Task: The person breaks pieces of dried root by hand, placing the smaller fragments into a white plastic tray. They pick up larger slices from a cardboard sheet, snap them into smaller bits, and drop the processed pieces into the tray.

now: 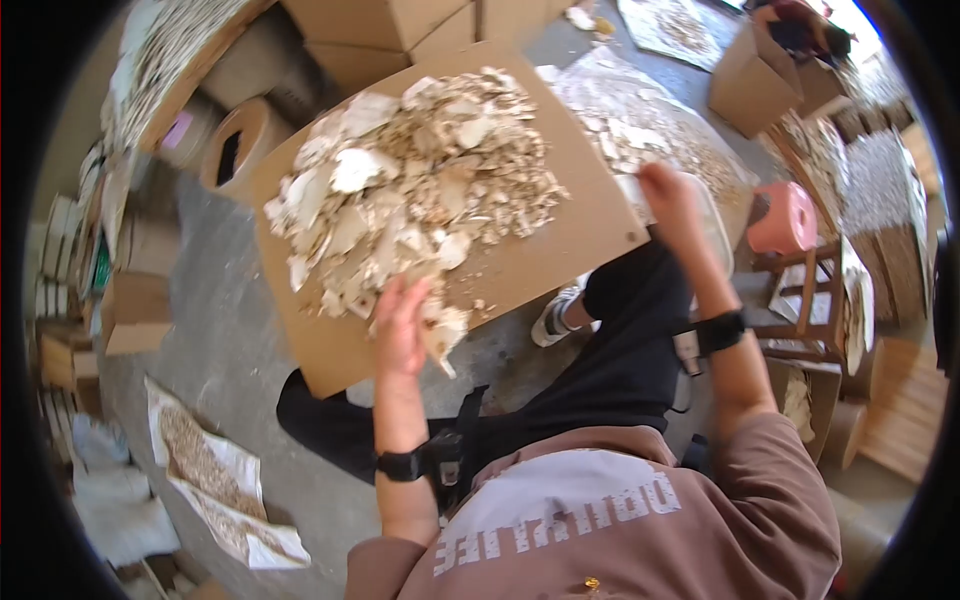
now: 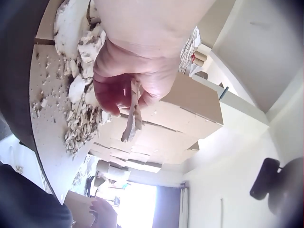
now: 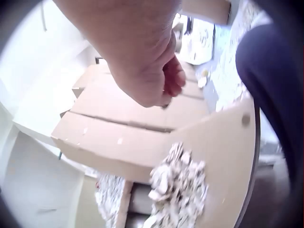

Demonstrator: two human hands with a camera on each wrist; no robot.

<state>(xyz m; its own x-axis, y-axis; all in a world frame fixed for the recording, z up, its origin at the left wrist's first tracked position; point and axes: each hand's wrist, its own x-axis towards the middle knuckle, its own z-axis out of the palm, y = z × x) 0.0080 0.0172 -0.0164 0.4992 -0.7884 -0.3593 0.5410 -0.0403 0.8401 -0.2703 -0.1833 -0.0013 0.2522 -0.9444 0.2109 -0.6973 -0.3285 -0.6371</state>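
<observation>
Pale, dry, flaky pieces (image 1: 440, 180) lie heaped on a brown cardboard sheet (image 1: 560, 250) before the person. Near the heap's front edge, the left hand (image 1: 400, 330) pinches a thin whitish strip (image 2: 131, 118) between thumb and fingers; the strip points away from the palm in the left wrist view. The right hand (image 1: 675, 205) is raised by the board's right corner, above a pale container (image 1: 712, 215). Its fingers (image 3: 173, 80) are curled in toward the thumb, and I cannot tell whether they hold a small piece.
Similar flakes cover a sheet (image 1: 660, 110) on the floor beyond the board. A pink stool (image 1: 783, 218) and a wooden chair (image 1: 810, 300) stand at the right. Large cardboard boxes (image 1: 370, 30) rise behind the board. Cloth strips with crumbs (image 1: 215, 470) lie on the left floor.
</observation>
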